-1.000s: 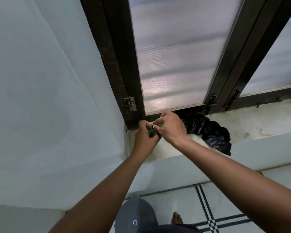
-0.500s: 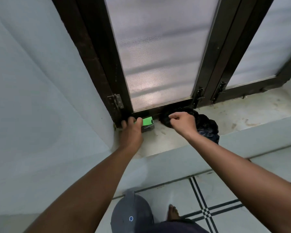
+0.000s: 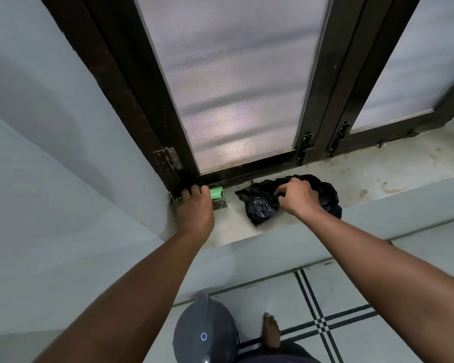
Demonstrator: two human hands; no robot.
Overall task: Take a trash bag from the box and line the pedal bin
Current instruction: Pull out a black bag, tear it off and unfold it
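Both arms reach up and forward to a pale window ledge (image 3: pixel 393 174) that runs below a dark-framed window (image 3: pixel 236 82) with frosted glass.

The left hand (image 3: pixel 194 208) rests palm down on the small box (image 3: pixel 217 197) at the left end of the ledge, in the corner where the frame meets the wall (image 3: pixel 50 179). Its fingers curl over the far side of the box toward the frame. The hand covers most of the box, leaving only the bright green right end and a strip of printed label at the left in sight. The hand looks loosely closed over the box, though how firm the hold is cannot be told.

The right hand (image 3: pixel 298 196) is on the crumpled black trash bag (image 3: pixel 260 205), which lies on the ledge just to the right of the box with a bare gap between them. The fingers are bent and pinched into the plastic near the middle of the heap, so the hand is closed on the bag. The bag rests on the ledge, its bulk spreading out on both sides of the hand.

Below, on the tiled floor (image 3: pixel 378 289), stands the grey pedal bin (image 3: pixel 205 331) with its domed lid closed, beside a bare foot (image 3: pixel 271 331).
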